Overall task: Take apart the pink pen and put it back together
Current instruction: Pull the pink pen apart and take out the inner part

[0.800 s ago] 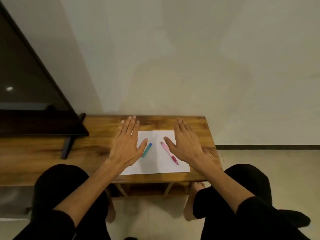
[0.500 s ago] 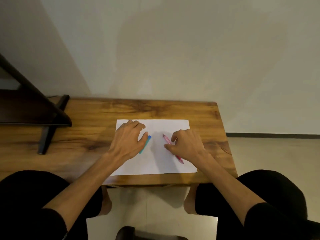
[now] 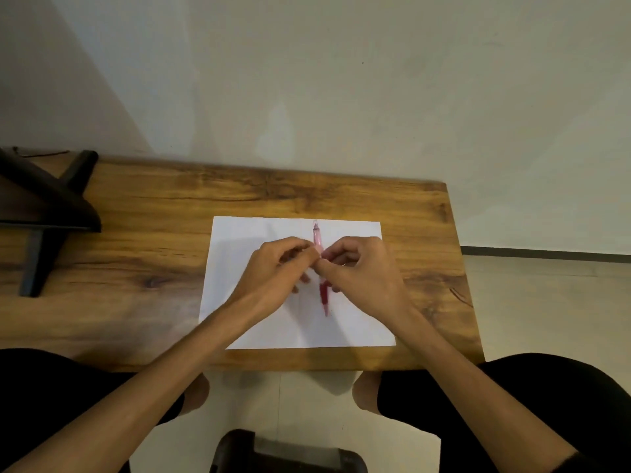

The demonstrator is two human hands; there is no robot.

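The pink pen (image 3: 318,237) is held above the white sheet of paper (image 3: 239,240), lined up away from me. Its pale clear end points toward the wall and its darker red grip end (image 3: 323,295) points toward me. My left hand (image 3: 273,268) and my right hand (image 3: 362,271) meet at the pen's middle, and the fingers of both pinch the barrel there. The blue-green pen seen earlier is hidden, probably under my left hand.
The paper lies on a wooden table (image 3: 136,268) against a pale wall. A dark stand with legs (image 3: 44,213) occupies the table's left end. My knees sit below the near edge, with a dark object (image 3: 286,452) on the floor between them.
My right hand has picked the pink pen up off the paper and turned it upright in the view. My left hand left the blue-green pen and joined it on the barrel.
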